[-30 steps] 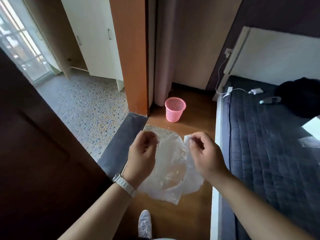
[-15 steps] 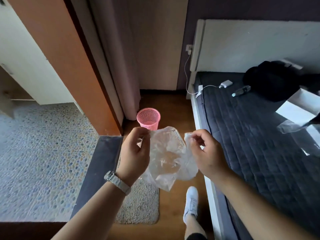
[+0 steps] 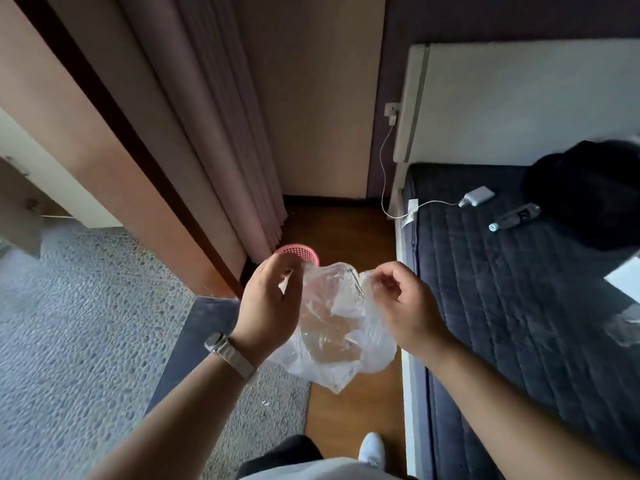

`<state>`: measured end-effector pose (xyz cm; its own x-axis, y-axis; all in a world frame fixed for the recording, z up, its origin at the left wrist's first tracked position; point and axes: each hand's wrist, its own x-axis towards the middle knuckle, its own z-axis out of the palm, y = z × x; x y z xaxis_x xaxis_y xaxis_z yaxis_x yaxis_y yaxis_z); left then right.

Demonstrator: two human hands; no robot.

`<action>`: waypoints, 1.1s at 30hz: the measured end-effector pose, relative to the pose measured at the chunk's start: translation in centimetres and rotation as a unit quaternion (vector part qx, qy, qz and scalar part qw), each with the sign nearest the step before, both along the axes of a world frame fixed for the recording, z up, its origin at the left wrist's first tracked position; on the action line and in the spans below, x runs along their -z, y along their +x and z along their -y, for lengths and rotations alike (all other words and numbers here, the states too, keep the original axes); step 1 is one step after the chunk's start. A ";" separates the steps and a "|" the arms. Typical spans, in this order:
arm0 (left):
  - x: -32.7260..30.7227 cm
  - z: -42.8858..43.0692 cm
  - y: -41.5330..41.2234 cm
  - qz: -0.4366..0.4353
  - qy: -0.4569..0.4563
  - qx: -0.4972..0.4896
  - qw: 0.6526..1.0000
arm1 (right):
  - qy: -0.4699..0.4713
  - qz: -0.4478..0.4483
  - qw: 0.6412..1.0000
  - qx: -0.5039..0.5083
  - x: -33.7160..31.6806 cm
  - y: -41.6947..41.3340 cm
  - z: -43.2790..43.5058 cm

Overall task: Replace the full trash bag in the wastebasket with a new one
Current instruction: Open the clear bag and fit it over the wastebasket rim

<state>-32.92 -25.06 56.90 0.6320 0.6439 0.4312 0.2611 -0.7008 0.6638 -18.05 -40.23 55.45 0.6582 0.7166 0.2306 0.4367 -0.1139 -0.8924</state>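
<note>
Where we stand: while we face the corner between curtain and bed, our arms reach forward over the wood floor [image 3: 356,403]
Left hand: our left hand [image 3: 268,306] pinches the upper left edge of the clear bag [image 3: 332,327] between thumb and fingers, closed on the plastic
Right hand: our right hand [image 3: 405,306] grips the upper right edge of the same bag, fingers curled in around a bunched fold
Bag: it hangs between our hands, crumpled and see-through, its lower end drooping to a point above the floor; we cannot tell whether its mouth is open
Wastebasket: the pink wastebasket [image 3: 299,252] stands on the floor just beyond our left hand, by the foot of the curtain [image 3: 221,126]; only its meshed top rim shows, the rest is hidden by hand and bag, and we cannot tell what is inside
Wrist: a watch [image 3: 230,355] with a pale strap sits on our left wrist
Floor: a speckled mat [image 3: 273,403] lies under our left forearm, and one white shoe [image 3: 372,448] shows at the bottom
Bed: the dark quilted bed [image 3: 502,289] runs along our right, with a white charger [image 3: 479,196] on its cable, a dark bottle [image 3: 516,217] lying on its side and a black bundle of cloth [image 3: 585,192] near the headboard
</note>
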 end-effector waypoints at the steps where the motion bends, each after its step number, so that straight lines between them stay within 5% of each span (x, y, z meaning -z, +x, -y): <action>1: -0.2 -0.6 1.1 0.005 -0.005 -0.009 1.000 | 0.006 -0.007 1.000 0.002 -0.1 1.1 -0.8; 12: 3.4 -13.1 13.3 0.020 -0.084 -0.077 0.993 | -0.006 -0.053 0.999 -0.011 1.5 13.1 -13.8; 25: 7.0 -31.4 25.5 0.033 -0.198 -0.111 0.973 | -0.083 0.028 0.996 -0.019 1.8 27.3 -33.7; 33: 8.5 -38.3 28.1 0.066 -0.197 -0.233 0.950 | -0.102 0.027 0.982 -0.155 3.5 32.0 -45.1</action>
